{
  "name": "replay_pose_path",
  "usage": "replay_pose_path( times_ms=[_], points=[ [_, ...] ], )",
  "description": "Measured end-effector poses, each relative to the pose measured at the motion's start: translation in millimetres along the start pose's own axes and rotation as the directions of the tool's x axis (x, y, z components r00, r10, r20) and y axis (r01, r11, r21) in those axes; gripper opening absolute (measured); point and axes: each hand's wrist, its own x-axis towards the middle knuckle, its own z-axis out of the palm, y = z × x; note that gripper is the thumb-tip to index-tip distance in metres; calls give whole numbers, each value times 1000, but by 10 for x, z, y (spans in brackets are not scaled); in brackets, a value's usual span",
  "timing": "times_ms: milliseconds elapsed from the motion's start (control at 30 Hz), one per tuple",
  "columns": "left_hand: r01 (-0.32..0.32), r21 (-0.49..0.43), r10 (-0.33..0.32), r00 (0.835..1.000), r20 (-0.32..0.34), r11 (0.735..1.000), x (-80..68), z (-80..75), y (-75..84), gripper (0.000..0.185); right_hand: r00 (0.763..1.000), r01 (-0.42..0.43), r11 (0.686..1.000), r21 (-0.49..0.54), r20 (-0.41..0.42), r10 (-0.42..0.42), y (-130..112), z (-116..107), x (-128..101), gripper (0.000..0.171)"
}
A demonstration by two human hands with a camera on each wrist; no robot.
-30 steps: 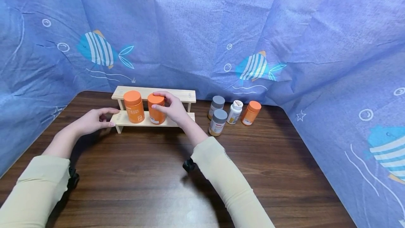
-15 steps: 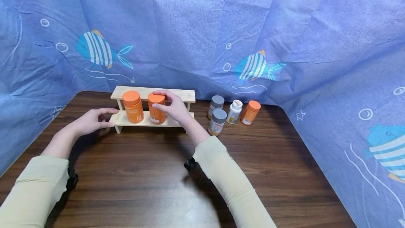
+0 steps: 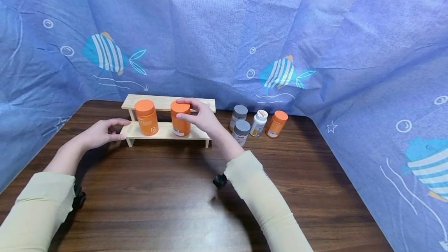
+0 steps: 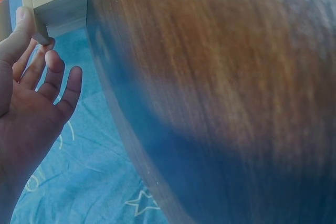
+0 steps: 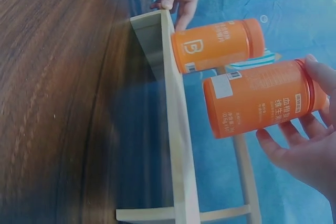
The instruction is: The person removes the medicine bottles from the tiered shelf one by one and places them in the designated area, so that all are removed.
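Note:
A two-tier wooden stand [image 3: 164, 130] stands at the table's back left. My left hand [image 3: 99, 133] pinches the left end of its lower tier, thumb on one side and fingertips on the other, as the left wrist view shows. An orange bottle [image 3: 147, 121] with an orange lid stands upright on that tier. To its right, my right hand [image 3: 203, 118] grips a second orange bottle [image 5: 257, 98] around its lid. In the right wrist view a gap shows between this bottle's base and the tier board [image 5: 181, 129].
Right of the stand are two grey-lidded bottles [image 3: 238, 116], a white bottle [image 3: 258, 123] and another orange bottle [image 3: 276, 125]. A blue cloth [image 3: 210, 42] with fish prints hangs behind the brown wooden table [image 3: 157, 197].
My right hand has moved a little to the right with the orange bottle, widening the space between the two bottles on the stand. My left hand keeps its hold on the stand.

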Motion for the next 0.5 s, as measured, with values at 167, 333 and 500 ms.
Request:
replay_pose_path(
  times_ms=[167,333,500],
  points=[
    [4,3,-4,1000,2,1000,12,-6,0,56,1000,12,1000,8,14,-12,-57,-89,-81,45],
    [12,4,-12,1000,9,1000,16,-7,5,57,998,50,999,17,29,-51,-76,-170,-157,43],
    [16,2,-16,1000,10,1000,11,-2,-1,56,997,62,998,10,43,-62,-91,-261,-231,44]
  ],
)
